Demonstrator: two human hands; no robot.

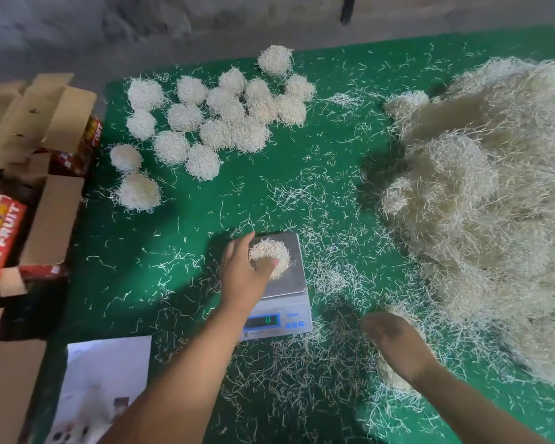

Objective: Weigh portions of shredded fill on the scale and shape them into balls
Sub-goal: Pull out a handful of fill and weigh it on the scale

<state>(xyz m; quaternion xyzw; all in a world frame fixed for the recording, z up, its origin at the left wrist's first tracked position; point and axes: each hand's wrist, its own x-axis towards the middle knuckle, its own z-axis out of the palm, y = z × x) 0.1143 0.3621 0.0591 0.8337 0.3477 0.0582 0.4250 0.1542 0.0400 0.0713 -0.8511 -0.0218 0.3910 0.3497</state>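
A small digital scale [293, 283] with a steel pan sits on the green mat in the lower middle. On its pan lies a pale clump of shredded fill [271, 253]. My left hand [242, 272] grips that clump from the left, thumb and fingers curled round it. My right hand [394, 342] is low at the right, resting on loose shreds by a small wad; its fingers are blurred. A big heap of shredded fill [487, 213] covers the right side. Several finished balls [212, 120] lie grouped at the upper left.
The green mat [180, 225] is strewn with stray shreds. Cardboard fruit boxes [29, 174] stand stacked along the left edge. A white printed sheet [103, 386] lies at the bottom left. Beyond the mat is grey floor.
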